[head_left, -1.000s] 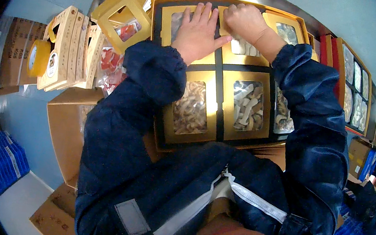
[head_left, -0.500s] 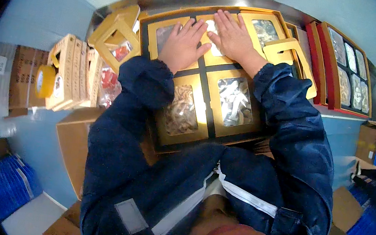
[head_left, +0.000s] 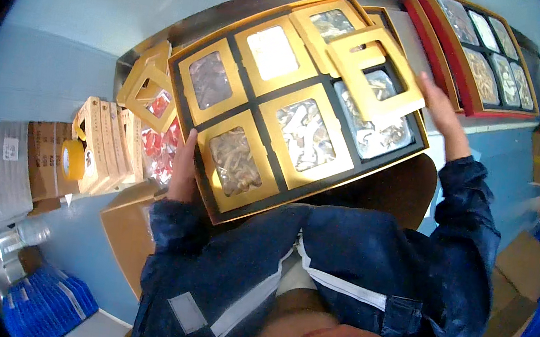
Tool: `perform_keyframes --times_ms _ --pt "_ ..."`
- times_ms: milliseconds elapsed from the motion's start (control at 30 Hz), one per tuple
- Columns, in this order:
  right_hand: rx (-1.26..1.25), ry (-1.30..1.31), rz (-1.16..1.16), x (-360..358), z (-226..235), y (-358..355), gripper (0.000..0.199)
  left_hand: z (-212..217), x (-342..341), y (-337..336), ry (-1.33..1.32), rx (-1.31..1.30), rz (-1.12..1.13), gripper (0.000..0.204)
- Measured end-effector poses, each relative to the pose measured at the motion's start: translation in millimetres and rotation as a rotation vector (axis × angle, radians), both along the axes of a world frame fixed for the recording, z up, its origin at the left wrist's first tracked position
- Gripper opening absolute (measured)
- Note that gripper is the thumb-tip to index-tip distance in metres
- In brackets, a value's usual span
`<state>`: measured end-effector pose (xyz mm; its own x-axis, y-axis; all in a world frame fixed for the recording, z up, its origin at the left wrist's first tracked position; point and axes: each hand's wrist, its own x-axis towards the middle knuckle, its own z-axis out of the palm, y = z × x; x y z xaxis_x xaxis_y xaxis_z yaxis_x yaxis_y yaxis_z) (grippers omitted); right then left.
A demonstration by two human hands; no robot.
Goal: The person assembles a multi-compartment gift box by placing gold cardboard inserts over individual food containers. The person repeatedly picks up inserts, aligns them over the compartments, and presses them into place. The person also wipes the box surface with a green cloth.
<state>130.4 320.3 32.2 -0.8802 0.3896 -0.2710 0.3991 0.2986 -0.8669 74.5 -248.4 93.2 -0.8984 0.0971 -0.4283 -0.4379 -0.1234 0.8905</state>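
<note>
A large gift box [head_left: 252, 102] with a gold rim and black insert lies before me, turned at a slant. Gold window sleeves [head_left: 214, 185] fill most compartments, and dried, mushroom-like pieces show through some windows. At the right front, a clear pack [head_left: 378, 139] of pale pieces lies without a sleeve fitted over it. A loose gold cardboard frame [head_left: 399, 107] rests across that pack and a neighbouring sleeve. My left hand [head_left: 183, 170] grips the box's left side, fingers partly hidden. On the right side, my right hand [head_left: 442, 112] holds the box edge beside the loose frame.
Red boxes of packs [head_left: 475, 65] stand at the back right. To the left are gold frames [head_left: 151, 96], red packets [head_left: 159, 151], stacked cartons [head_left: 101, 141] and a yellow tape roll [head_left: 73, 159]. An open carton [head_left: 125, 218] stands below the left bench edge.
Both hands have left the top of the sleeves for the box's two sides. The box has turned anticlockwise, and its right-front compartment, covered by my arm before, now shows.
</note>
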Motion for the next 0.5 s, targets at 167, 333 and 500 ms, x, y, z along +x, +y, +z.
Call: perform_keyframes --times_ms 167,333,500 --pt "-0.714 0.001 -0.183 16 39 -81 0.076 -45 -38 -37 0.159 -0.07 -0.038 0.044" --pt "-0.758 0.064 -0.221 16 58 -56 0.079 -18 -84 10 0.082 -0.118 -0.132 0.043" --pt "-0.554 0.051 -0.276 13 35 -32 0.081 -29 -88 35 -0.075 0.178 -0.162 0.05"
